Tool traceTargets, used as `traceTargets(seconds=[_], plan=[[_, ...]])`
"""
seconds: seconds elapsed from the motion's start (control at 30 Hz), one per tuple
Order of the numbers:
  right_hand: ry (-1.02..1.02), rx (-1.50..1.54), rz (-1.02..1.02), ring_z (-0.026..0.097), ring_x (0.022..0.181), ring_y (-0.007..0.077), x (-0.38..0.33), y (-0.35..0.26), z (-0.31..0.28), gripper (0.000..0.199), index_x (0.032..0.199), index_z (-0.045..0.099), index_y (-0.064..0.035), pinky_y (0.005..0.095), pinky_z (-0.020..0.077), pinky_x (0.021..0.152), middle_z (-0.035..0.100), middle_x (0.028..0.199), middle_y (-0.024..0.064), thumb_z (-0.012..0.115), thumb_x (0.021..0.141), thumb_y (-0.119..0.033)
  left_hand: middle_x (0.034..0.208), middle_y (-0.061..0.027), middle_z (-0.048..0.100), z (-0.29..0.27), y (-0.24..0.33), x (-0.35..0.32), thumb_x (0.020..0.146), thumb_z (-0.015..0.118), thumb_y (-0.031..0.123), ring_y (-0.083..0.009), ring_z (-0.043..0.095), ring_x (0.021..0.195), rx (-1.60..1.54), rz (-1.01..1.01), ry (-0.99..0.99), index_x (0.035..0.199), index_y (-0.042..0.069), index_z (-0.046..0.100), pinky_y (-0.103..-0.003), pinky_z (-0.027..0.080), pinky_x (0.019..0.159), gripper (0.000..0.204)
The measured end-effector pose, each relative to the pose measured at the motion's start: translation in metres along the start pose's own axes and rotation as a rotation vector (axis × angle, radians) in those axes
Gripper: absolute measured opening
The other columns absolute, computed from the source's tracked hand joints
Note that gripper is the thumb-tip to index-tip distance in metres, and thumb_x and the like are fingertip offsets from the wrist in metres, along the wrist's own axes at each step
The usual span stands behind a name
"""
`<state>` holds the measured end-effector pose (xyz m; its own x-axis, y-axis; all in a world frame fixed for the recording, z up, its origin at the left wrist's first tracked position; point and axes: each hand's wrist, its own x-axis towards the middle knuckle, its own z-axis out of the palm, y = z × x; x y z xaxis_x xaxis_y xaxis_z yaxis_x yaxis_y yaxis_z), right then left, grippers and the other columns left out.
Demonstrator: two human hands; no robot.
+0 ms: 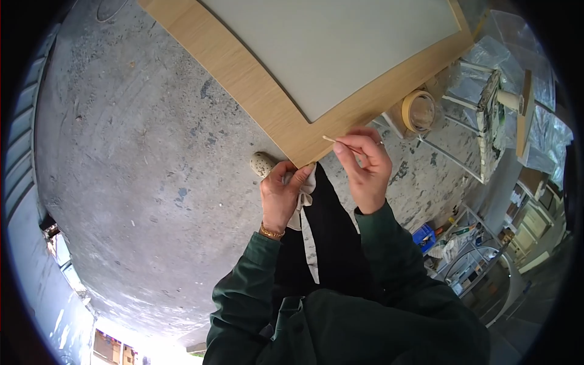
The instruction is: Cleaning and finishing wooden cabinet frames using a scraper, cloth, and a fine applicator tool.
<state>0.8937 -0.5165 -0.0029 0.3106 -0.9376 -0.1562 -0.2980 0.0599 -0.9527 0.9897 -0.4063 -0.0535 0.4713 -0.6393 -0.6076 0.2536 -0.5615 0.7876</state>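
A large wooden frame (243,79) with a pale grey panel (328,42) inside lies on the concrete floor. My left hand (281,193) grips a white cloth (302,204) and presses against the frame's near corner. Pinched in the fingers of my right hand (364,164) is a thin wooden stick (338,143), its tip over the frame's edge close to that corner. Dark green sleeves cover both forearms.
A roll of tan masking tape (418,111) lies on the floor right of the frame. Plastic sheeting (486,67), a paint-smeared board (490,115) and a white metal rack (450,152) sit at the right. A speckled shoe toe (263,163) shows by my left hand.
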Motion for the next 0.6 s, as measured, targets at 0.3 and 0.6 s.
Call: traceTargets(seconds=[0.3,0.6], plan=[[-0.092,-0.265,-0.205,0.058,0.064,0.0144,0.033,0.012,0.005,0.009,0.085,0.065,-0.0028,0.0243,0.0474,0.055,0.058,0.081,0.0080,0.067,0.077,0.001,0.066,-0.0017,0.062,-0.005,0.006,-0.001,0.083,0.068,0.018,-0.0046,0.054,0.057,-0.098,-0.147,-0.086,0.086,-0.002,0.062,-0.020,0.044,0.050,0.021],[-0.245,-0.305,-0.282,0.059,0.063,0.0149,0.040,0.021,-0.005,0.014,0.088,0.066,-0.0043,0.0245,0.0485,0.055,0.058,0.080,0.0069,0.066,0.077,0.003,0.062,-0.0039,0.061,-0.005,0.011,0.002,0.081,0.070,0.016,-0.0069,0.057,0.051,-0.185,-0.189,-0.115,0.086,-0.003,0.061,-0.022,0.045,0.045,0.021]])
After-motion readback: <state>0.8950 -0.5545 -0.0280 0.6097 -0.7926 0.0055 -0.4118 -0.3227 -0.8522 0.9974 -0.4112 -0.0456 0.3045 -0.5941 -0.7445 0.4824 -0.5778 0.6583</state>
